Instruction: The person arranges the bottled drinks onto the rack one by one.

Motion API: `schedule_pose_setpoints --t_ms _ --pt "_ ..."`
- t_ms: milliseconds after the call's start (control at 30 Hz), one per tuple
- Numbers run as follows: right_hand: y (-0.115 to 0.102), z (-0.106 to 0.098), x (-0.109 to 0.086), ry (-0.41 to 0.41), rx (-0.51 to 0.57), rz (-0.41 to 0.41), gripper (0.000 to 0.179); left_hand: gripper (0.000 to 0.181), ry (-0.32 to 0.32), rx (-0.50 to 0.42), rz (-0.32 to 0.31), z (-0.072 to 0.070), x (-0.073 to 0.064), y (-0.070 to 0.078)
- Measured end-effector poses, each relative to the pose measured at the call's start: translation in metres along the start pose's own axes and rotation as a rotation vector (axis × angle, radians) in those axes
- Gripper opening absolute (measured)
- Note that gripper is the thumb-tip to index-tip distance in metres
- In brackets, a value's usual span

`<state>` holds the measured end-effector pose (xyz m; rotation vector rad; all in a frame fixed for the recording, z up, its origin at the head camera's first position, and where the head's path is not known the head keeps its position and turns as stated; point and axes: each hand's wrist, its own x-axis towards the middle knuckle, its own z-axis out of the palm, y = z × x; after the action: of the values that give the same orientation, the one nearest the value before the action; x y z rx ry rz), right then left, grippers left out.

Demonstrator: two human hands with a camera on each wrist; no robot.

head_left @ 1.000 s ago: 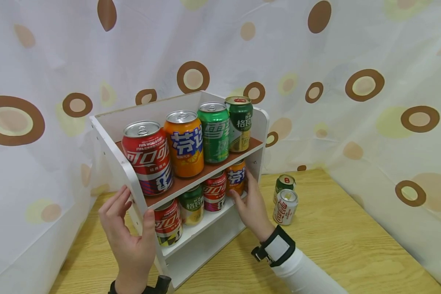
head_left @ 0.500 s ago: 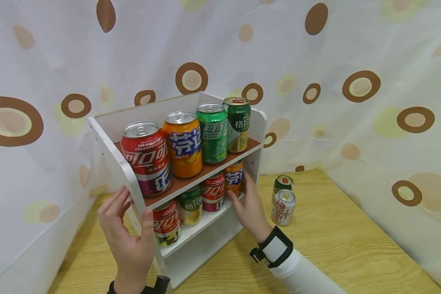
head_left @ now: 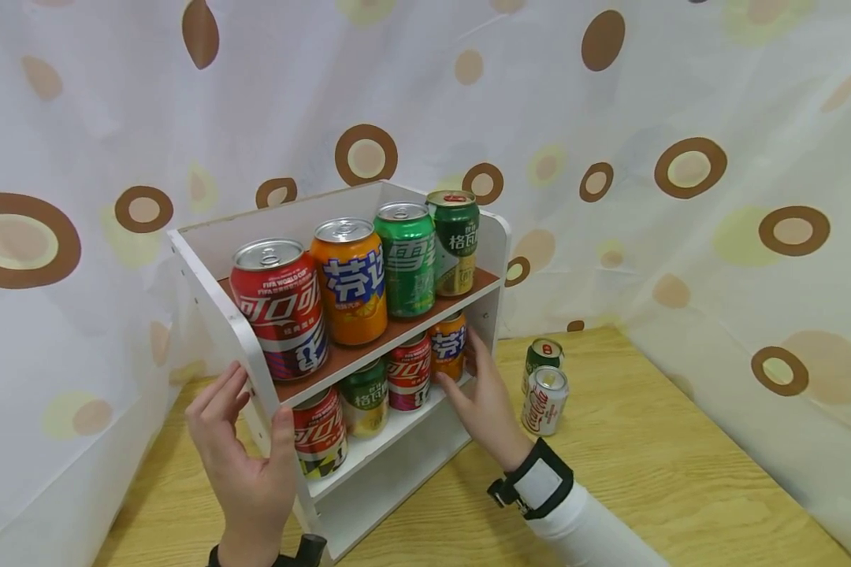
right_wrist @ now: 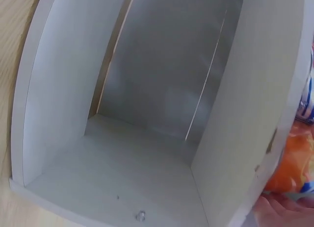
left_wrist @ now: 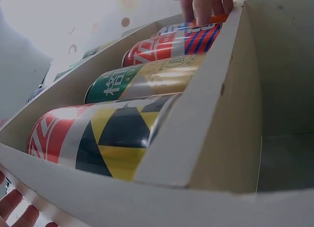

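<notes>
My right hand (head_left: 488, 409) holds an orange soda can (head_left: 448, 348) at the right end of the middle shelf, thumb in front and fingers along its right side. In the right wrist view, the fingers (right_wrist: 282, 210) touch the can's orange end. My left hand (head_left: 244, 465) rests at the left side panel of a white shelf rack (head_left: 220, 291), fingers on the outside, thumb near the front edge. Left of the orange can stand a red cola can (head_left: 409, 374), a green-and-gold can (head_left: 366, 400) and another red cola can (head_left: 321, 437).
The top shelf carries a red cola can (head_left: 280, 311), an orange can (head_left: 349, 283), a green can (head_left: 406, 260) and a dark green can (head_left: 455, 244). A white cola can (head_left: 545, 403) and a green can (head_left: 541, 358) stand right on the wooden table (head_left: 645, 472).
The view has shifted slightly. Both hands stay at about the same places on the rack and the orange soda can, with no clear movement of the cans.
</notes>
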<state>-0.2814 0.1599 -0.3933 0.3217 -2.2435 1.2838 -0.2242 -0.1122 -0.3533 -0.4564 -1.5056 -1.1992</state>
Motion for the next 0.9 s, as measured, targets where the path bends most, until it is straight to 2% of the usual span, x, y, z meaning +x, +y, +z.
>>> schedule_pose_setpoints --t_ms 167,267,400,567,900 --pt "0.002 -0.017 -0.002 0.054 -0.06 -0.044 0.069 0.057 -0.001 -0.005 0.002 0.0 -0.001 0.0" --pt "0.006 -0.029 -0.002 0.136 -0.119 -0.11 0.059 0.057 0.0 -0.004 0.003 0.0 0.0 0.0" --pt "0.017 -0.046 -0.003 0.236 -0.192 -0.158 0.048 0.057 0.0 0.003 -0.001 0.0 0.0 0.0" --pt "0.032 -0.065 -0.007 0.247 -0.25 -0.097 0.047 0.056 -0.004 0.01 -0.01 -0.001 -0.001 0.0" --pt "0.054 -0.081 -0.02 0.178 -0.353 0.129 0.063 0.056 0.007 -0.005 0.003 0.001 0.0 0.001"
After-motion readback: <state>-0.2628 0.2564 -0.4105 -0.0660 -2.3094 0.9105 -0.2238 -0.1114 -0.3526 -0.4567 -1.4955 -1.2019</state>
